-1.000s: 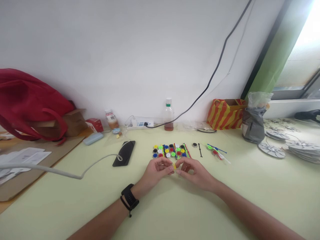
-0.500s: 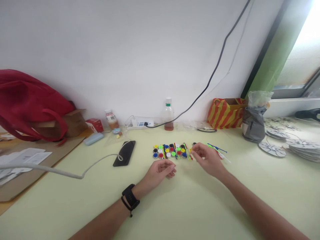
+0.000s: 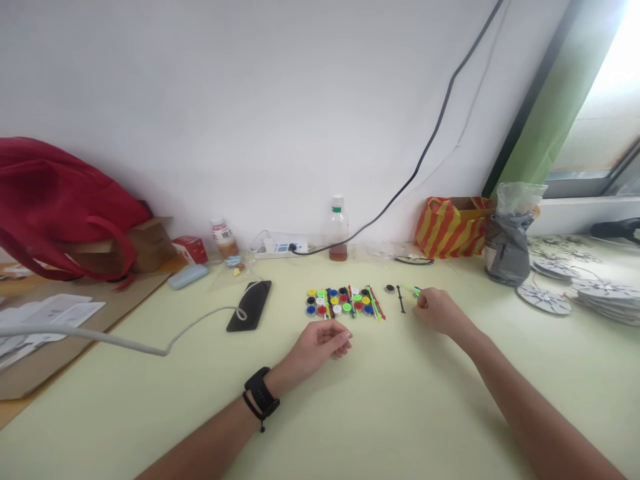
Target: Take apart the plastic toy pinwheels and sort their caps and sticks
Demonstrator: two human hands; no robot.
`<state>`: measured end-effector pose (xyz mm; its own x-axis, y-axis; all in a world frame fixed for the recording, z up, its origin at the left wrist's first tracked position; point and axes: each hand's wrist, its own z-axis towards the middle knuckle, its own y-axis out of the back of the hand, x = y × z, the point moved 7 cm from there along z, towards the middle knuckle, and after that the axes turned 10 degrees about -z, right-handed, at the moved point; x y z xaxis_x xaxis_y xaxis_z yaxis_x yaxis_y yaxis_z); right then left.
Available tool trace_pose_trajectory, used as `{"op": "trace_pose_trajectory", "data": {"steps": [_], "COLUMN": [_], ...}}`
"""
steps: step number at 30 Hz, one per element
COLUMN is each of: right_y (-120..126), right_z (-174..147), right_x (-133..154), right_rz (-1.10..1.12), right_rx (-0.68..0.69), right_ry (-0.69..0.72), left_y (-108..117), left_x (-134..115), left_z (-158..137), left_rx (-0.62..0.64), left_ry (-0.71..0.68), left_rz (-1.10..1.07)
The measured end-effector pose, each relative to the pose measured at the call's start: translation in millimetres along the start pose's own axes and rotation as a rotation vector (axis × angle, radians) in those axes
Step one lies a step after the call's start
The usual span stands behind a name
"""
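Observation:
My left hand (image 3: pixel 326 341) rests on the table just in front of the coloured pieces. Its fingers are loosely curled, with nothing in them. My right hand (image 3: pixel 438 311) is farther right, fingers pinched and turned down over some thin coloured plastic arrows (image 3: pixel 417 291) that it mostly covers. What the fingertips grip is hidden. A black arrow (image 3: pixel 401 299) and a round black-centred disc (image 3: pixel 390 289) lie just left of it. Rows of small round discs (image 3: pixel 338 309) in several colours sit in the middle, with thin arrows (image 3: pixel 377 303) laid between and beside them.
A black phone (image 3: pixel 250 307) with a white cable (image 3: pixel 200 321) lies to the left. Along the wall stand a bottle (image 3: pixel 338 230), a power strip (image 3: pixel 283 248) and a striped bag (image 3: pixel 450 228). Stacked round plates (image 3: pixel 610 300) are at the right, a red bag (image 3: pixel 60 207) at the left.
My right hand has moved right, from beside the disc rows to the arrows. The black arrow and a red arrow by the rows now show. My left hand has barely moved.

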<state>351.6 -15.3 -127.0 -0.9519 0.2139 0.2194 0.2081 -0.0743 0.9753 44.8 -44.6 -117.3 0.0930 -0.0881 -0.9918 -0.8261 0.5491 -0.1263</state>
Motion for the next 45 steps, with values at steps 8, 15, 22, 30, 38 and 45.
{"op": "trace_pose_trajectory", "data": {"steps": [8, 15, 22, 30, 38, 45], "right_y": [7, 5, -3, -4, 14, 24], "right_z": [1, -10, -9, -6, -19, -24], "right_x": [-9, 35, 41, 35, 53, 54], "right_rz": [-0.187, -0.182, -0.135, -0.147, 0.011, 0.233], "right_rx": [-0.213, -0.17, -0.147, -0.153, -0.256, -0.321], "right_ry": [-0.003, 0.276, 0.287, 0.286, 0.491, 0.469], "left_y": [-2, -2, -2, -2, -2, -1], "left_x": [-2, -2, -2, -1, 0, 1], "left_z": [-3, -2, -2, -1, 0, -1], "left_rx": [-0.008, -0.009, -0.003, -0.009, 0.0, -0.001], "left_ry": [0.015, 0.018, 0.016, 0.015, 0.003, 0.008], "left_rz": [-0.014, -0.009, -0.009, -0.01, -0.009, -0.018]}}
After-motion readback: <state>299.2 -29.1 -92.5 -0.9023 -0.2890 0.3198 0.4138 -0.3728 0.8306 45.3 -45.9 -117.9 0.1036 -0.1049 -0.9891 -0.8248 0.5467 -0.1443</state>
